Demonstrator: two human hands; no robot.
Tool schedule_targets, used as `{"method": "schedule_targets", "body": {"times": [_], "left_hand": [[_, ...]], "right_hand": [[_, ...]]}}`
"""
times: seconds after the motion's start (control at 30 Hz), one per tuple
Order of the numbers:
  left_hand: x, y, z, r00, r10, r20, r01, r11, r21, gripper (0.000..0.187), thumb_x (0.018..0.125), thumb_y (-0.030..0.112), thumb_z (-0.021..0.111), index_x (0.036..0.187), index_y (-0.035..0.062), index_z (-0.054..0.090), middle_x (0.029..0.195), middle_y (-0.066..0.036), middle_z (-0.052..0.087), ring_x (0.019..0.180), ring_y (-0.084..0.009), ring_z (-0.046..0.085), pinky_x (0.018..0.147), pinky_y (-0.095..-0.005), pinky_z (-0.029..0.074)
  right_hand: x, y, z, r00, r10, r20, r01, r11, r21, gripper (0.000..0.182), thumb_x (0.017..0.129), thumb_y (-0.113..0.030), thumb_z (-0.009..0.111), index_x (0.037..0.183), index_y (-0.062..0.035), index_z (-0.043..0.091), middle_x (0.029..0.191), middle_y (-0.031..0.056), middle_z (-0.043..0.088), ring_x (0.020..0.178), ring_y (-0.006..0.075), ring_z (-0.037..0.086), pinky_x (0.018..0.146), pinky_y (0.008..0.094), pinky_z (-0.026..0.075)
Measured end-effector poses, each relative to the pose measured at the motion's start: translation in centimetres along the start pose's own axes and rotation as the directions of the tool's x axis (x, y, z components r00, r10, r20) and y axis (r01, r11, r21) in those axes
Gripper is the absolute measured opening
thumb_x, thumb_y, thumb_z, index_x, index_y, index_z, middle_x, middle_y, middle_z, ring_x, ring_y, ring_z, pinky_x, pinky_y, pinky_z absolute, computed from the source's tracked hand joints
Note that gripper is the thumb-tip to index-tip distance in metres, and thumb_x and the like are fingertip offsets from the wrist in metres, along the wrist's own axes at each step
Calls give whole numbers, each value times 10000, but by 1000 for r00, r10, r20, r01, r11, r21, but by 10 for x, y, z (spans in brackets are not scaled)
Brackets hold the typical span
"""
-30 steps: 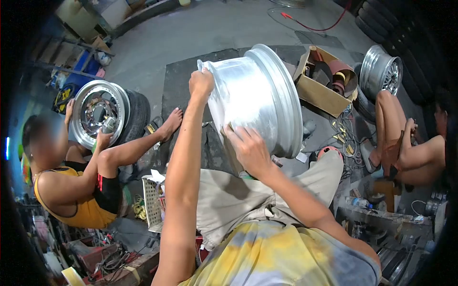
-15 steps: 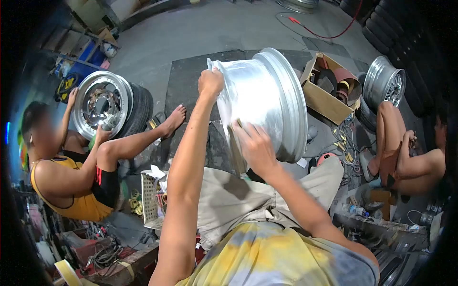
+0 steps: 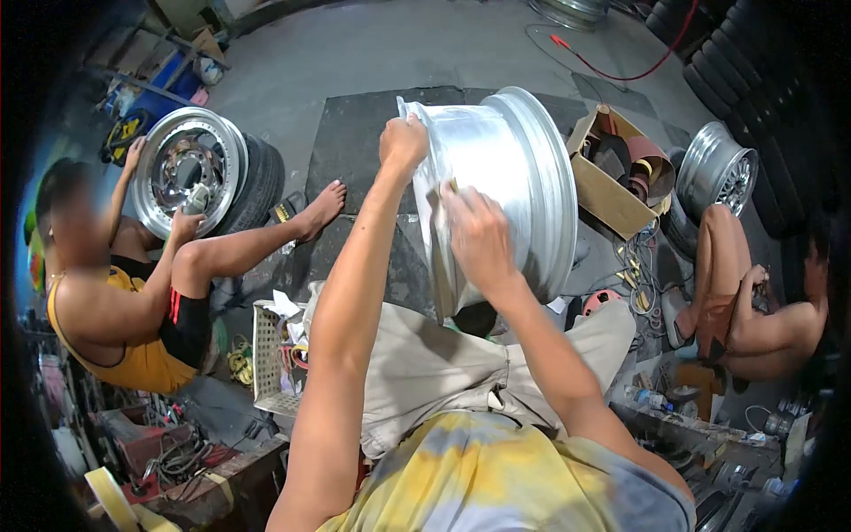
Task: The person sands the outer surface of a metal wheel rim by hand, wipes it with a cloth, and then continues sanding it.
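A large silvery wheel rim (image 3: 496, 151) stands on its edge in front of my knees, its barrel facing me. My left hand (image 3: 403, 142) is closed around the rim's left lip near the top. Lower down, my right hand (image 3: 479, 235) lies against the barrel near the left flange, somewhat blurred, its fingers bent together. A thin brownish edge shows by its fingertips; what it holds is too small to make out.
To the left a person (image 3: 106, 301) holds a tool at a polished rim (image 3: 232, 168) beside a tire. A cardboard box (image 3: 612, 195) of abrasive rolls stands right. Another person (image 3: 762, 319) sits far right near a rim (image 3: 709, 168). A white basket (image 3: 266, 355) is by my left knee.
My right hand has moved up a little along the barrel. The view has shifted slightly, and the rim and my left hand appear a bit further right.
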State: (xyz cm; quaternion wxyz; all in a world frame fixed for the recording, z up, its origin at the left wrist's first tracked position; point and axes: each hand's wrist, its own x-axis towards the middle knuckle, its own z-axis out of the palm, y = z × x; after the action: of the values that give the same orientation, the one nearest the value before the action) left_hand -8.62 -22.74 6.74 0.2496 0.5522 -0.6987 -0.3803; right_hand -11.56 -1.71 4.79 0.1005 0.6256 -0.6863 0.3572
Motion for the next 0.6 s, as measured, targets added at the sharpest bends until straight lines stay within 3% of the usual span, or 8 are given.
{"method": "schedule_targets", "body": {"times": [0.23, 0.47, 0.53, 0.57, 0.6], "left_hand": [[7, 1, 4, 1000, -14, 10, 14, 999, -33, 546, 1055, 364, 464, 1183, -115, 693, 1258, -336, 667, 1224, -480, 628, 1061, -501, 482], [10, 3, 4, 1000, -16, 19, 17, 998, -64, 554, 1052, 366, 465, 1215, -117, 681, 1265, -337, 665, 1238, -481, 620, 1082, -492, 471], [18, -3, 11, 999, -43, 23, 46, 992, -121, 560, 1050, 353, 455, 1232, -135, 662, 1263, -346, 663, 1244, -481, 619, 1096, -487, 462], [26, -11, 14, 999, -19, 40, 24, 992, -125, 620, 1023, 403, 519, 1256, -160, 634, 1252, -344, 672, 1221, -458, 648, 1057, -467, 488], [23, -12, 9, 999, -18, 40, 23, 991, -129, 620, 1023, 403, 519, 1256, -160, 634, 1252, -344, 672, 1221, -458, 648, 1057, -467, 488]], "right_hand": [[-32, -6, -12, 999, -35, 37, 34, 999, 34, 441, 830, 34, 624, 1263, -16, 685, 981, 147, 641, 954, 334, 649, 832, 455, 516], [55, 25, -4, 997, -74, 0, 74, 996, -54, 343, 921, -41, 612, 1249, -25, 711, 959, 167, 654, 856, 362, 655, 807, 456, 521], [41, 30, -23, 994, 109, -30, -109, 994, 28, 275, 956, -87, 601, 1201, -30, 712, 977, 166, 676, 904, 357, 687, 813, 463, 531], [28, 31, -30, 983, 177, -54, -174, 983, 55, 234, 971, -122, 617, 1154, -36, 735, 940, 168, 670, 859, 379, 681, 763, 468, 530], [15, 34, -35, 983, 175, -54, -172, 984, 52, 234, 971, -122, 617, 1154, -36, 735, 940, 168, 670, 859, 379, 681, 763, 468, 530]]}}
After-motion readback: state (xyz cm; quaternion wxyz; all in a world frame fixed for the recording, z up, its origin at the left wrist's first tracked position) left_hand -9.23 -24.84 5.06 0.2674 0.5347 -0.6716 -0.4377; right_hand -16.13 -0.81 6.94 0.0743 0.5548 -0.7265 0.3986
